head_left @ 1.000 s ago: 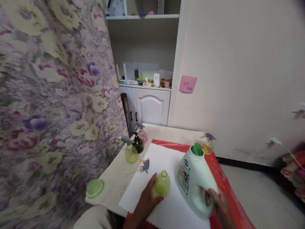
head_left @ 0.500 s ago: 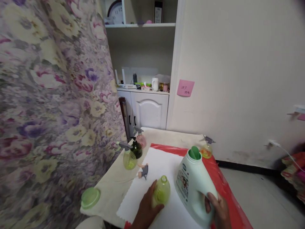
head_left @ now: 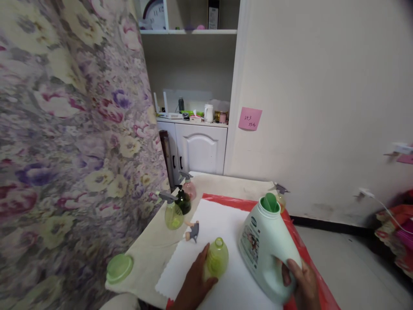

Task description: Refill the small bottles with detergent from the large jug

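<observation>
The left hand (head_left: 195, 282) is wrapped around a small yellow-green bottle (head_left: 217, 258) standing upright on the white cloth (head_left: 222, 224), near the cloth's near edge; the bottle's neck is open with no cap on it, and yellow-green liquid seems to fill its lower part, though the tinted plastic makes the level hard to read. The right hand (head_left: 300, 282) is closed around the handle end of a large pale-green detergent jug (head_left: 266, 247), which tilts with its green open spout (head_left: 270, 202) pointing up and away, toward the table's far edge; what is inside the jug cannot be seen through its opaque wall. A grey spray head (head_left: 192, 231) lies loose on the cloth just beyond the small bottle. At the table's left edge stand three spray bottles close together: a yellow-green one (head_left: 172, 214), a dark green one (head_left: 183, 202) and a pink one (head_left: 189, 187), their contents unclear. Another spray bottle (head_left: 280, 196) stands at the far right of the red sheet (head_left: 301, 245), mostly hidden behind the jug. A green lid (head_left: 119, 268) rests at the near-left corner of the table (head_left: 232, 186). Both wrists are cut off by the picture's bottom edge.
</observation>
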Motion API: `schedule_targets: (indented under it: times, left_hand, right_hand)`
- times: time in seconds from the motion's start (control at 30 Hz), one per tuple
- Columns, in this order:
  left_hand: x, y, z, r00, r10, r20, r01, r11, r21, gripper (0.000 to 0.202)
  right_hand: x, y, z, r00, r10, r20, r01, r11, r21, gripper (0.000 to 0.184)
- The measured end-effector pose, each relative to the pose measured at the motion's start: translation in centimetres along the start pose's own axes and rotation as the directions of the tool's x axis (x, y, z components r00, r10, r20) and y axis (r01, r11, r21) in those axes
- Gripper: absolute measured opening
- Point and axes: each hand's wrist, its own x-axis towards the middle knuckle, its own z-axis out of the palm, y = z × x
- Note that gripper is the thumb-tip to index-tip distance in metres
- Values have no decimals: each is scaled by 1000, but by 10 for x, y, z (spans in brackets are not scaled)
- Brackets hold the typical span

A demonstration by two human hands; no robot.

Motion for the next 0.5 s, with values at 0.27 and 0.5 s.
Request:
schedule_targets:
  times: [0.27,0.5]
  left_hand:
    - [-11,-12,7,1000,4,-9,-1,947,321,72]
    - [-7,-10,10,991,-61,-118,72,993,93,79]
  right_hand:
    - [-5,7,6,1000,3,-16,-4,999,-53,56]
    - [-2,23,3,1000,22,6,-21,999,-26,58]
